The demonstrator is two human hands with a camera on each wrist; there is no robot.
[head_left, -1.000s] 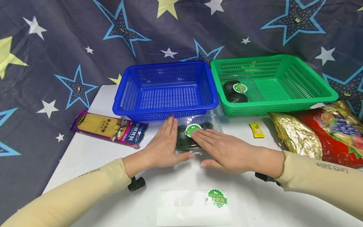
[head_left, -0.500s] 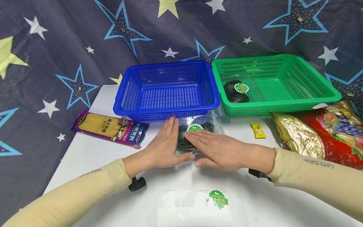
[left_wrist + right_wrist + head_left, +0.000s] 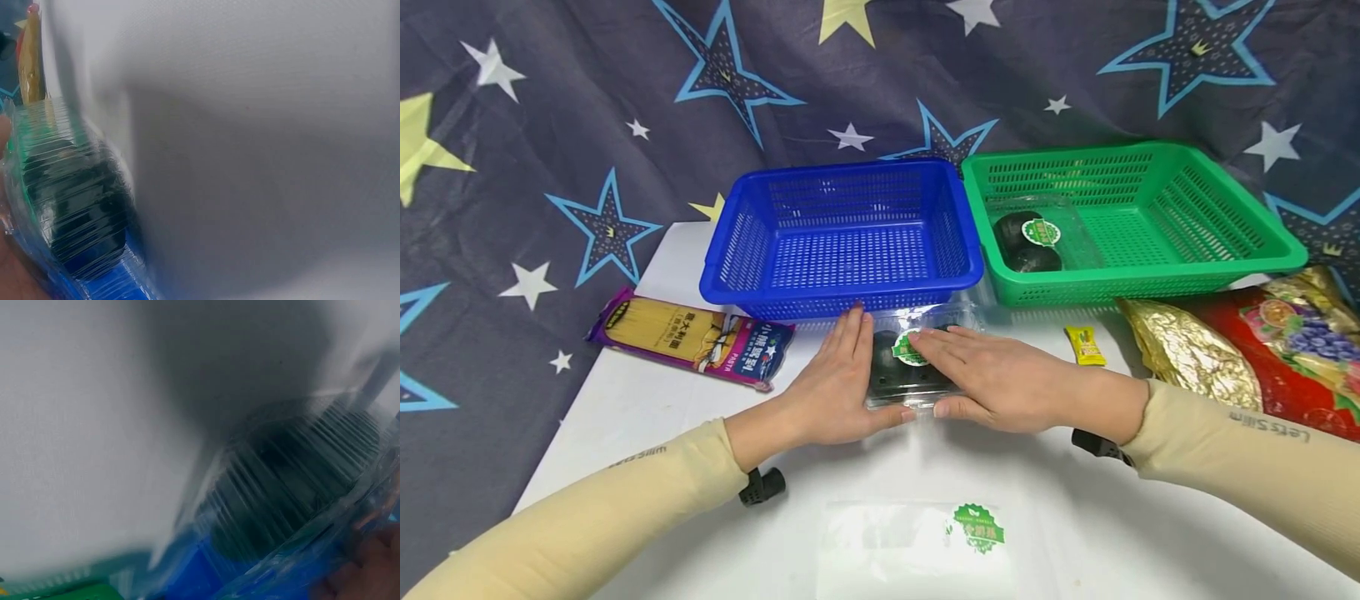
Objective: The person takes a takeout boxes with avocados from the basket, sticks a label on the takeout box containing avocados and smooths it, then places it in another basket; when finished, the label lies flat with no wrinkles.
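Note:
In the head view a clear plastic box with dark, rounded produce inside lies in front of the blue basket. A round green-and-white label sits on its lid. My left hand rests along the box's left side, its fingers straight. From the right, my right hand lies flat over the lid with straight fingers, its fingertips on the label and part of the box hidden beneath. Both wrist views show the ribbed box side, the left wrist view of the box and the right wrist view of the box.
Behind stand a blue basket and a green basket holding a similar box. Pasta lies left; a yellow packet and red-gold bag lie right. A clear sheet with a green label lies in front.
My right hand slid left across the lid, then back to the right, its fingertips staying around the label. The left hand has stayed beside the box.

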